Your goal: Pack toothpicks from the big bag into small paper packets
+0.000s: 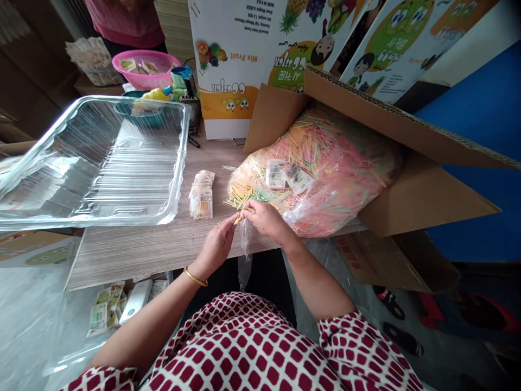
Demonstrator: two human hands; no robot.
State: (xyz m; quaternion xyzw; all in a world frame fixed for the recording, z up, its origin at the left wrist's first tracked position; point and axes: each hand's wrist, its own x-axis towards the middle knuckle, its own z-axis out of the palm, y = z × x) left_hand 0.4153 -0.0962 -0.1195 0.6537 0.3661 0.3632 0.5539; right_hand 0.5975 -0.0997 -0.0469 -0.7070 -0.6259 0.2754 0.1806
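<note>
A large clear bag (321, 157) full of thin pink, yellow and green sticks spills from an open carton onto the table. At its near left corner, loose yellow sticks (241, 195) lie by the bag's mouth. My right hand (260, 216) is closed there, pinching something small. My left hand (218, 239) meets it fingertip to fingertip, closed on a few yellowish sticks. Two small printed packets (276, 174) rest on the bag. Left of my hands, a short stack of filled packets (202, 200) lies on the wooden table (142, 247).
A big clear plastic tray (134, 163) covers the table's left part. Behind are a pink basket (147, 68), a teal bowl (142, 111) and printed cartons (230, 70). Carton flaps (427, 201) jut out at the right. A person (128, 24) stands at the back left.
</note>
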